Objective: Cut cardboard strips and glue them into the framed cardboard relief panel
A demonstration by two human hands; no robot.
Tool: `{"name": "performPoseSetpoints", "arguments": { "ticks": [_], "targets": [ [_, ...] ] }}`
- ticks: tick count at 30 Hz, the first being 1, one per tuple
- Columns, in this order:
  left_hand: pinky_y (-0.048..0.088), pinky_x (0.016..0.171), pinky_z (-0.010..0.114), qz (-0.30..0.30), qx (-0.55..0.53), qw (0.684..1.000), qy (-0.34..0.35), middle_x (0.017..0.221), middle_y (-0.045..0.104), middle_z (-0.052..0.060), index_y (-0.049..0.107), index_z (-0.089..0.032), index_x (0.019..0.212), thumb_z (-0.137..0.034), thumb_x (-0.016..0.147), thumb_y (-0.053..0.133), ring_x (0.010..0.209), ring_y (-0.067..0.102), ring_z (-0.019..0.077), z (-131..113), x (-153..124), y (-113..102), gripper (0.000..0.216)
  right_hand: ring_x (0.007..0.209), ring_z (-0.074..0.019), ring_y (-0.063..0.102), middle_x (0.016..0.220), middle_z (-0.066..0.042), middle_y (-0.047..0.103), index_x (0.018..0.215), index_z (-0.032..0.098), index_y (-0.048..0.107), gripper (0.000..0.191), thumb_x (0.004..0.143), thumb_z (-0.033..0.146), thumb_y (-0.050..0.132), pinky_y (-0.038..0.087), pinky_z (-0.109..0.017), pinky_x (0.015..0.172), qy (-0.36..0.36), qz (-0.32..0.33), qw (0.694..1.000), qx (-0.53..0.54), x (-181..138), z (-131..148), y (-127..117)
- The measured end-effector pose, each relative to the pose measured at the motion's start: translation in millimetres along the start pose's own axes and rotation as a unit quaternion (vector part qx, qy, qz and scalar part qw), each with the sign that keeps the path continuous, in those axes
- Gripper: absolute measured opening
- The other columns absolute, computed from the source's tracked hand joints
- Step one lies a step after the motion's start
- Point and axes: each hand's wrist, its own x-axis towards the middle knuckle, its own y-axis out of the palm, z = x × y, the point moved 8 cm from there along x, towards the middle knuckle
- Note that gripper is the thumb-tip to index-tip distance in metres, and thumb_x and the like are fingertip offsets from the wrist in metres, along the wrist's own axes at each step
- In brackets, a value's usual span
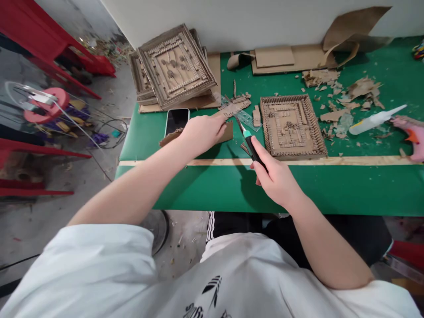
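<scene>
My right hand (273,176) is wrapped round a craft knife (253,148) with a black and teal handle, its thin tip pointing away to the upper left. My left hand (205,131) is closed, fingers pinched at the near end of a corrugated cardboard strip (236,107); the fingertips are partly hidden. Beneath that hand lies a brown cardboard piece (227,132). A clear plastic ruler (248,119) rests by the knife's tip. Just right of it sits a square cardboard frame panel (291,126) with ridged edges and raised strips inside.
Two similar panels (177,66) are stacked at the back left, above a phone (178,119). Cardboard scraps (364,90), a white pointed bottle (376,120) and a pink glue gun (414,134) lie to the right. A wooden strip (361,160) runs along the green tabletop (331,190).
</scene>
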Motion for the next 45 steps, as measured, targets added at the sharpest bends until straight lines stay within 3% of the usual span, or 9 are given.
{"name": "performPoseSetpoints", "arguments": {
  "ticks": [8,17,23,32,45],
  "targets": [
    [0.044,0.067,0.029,-0.046,-0.043,0.997,-0.033,0.091,0.067,0.009,0.056,-0.017,0.104,-0.033,0.097,0.029,0.087,0.067,0.0254,-6.0,-7.7,8.7,0.033,0.102,-0.0117,0.062,0.119,-0.003,0.06,0.149,0.023,0.021,0.055,0.094,0.028,0.028,0.055,-0.026,0.086,-0.02,0.004,0.998,-0.052,10.2,7.7,10.3],
    [0.045,0.069,0.028,-0.05,-0.049,0.997,-0.041,0.089,0.067,0.008,0.057,-0.017,0.105,-0.034,0.097,0.031,0.087,0.066,0.0228,-5.5,-7.8,8.3,0.032,0.118,-0.0142,0.055,0.128,-0.003,0.054,0.148,0.022,0.022,0.055,0.094,0.026,0.029,0.054,-0.028,0.091,-0.021,0.003,0.998,-0.057,11.2,10.2,11.3],
    [0.045,0.071,0.028,-0.056,-0.068,0.995,-0.038,0.093,0.066,0.008,0.056,-0.017,0.106,-0.032,0.096,0.033,0.091,0.065,0.0236,-5.3,-8.1,7.3,0.029,0.115,-0.0142,0.057,0.128,-0.003,0.054,0.149,0.024,0.021,0.055,0.094,0.027,0.029,0.054,-0.028,0.092,-0.015,-0.001,0.999,-0.044,11.3,8.6,10.6],
    [0.045,0.072,0.029,-0.05,-0.065,0.996,-0.042,0.093,0.066,0.008,0.056,-0.018,0.106,-0.032,0.096,0.032,0.091,0.065,0.0235,-4.5,-8.3,7.8,0.03,0.091,-0.0096,0.063,0.135,-0.002,0.049,0.149,0.027,0.018,0.056,0.094,0.03,0.028,0.054,-0.025,0.083,-0.018,-0.003,0.999,-0.037,10.7,3.8,12.7],
    [0.044,0.07,0.029,-0.054,-0.069,0.995,-0.041,0.094,0.067,0.008,0.057,-0.02,0.107,-0.033,0.096,0.032,0.09,0.065,0.0229,-3.8,-7.5,8.3,0.031,0.112,-0.0147,0.058,0.125,-0.003,0.055,0.149,0.026,0.019,0.056,0.094,0.029,0.027,0.055,-0.029,0.089,-0.02,-0.007,0.998,-0.06,10.5,6.4,14.4]
  ]
}}
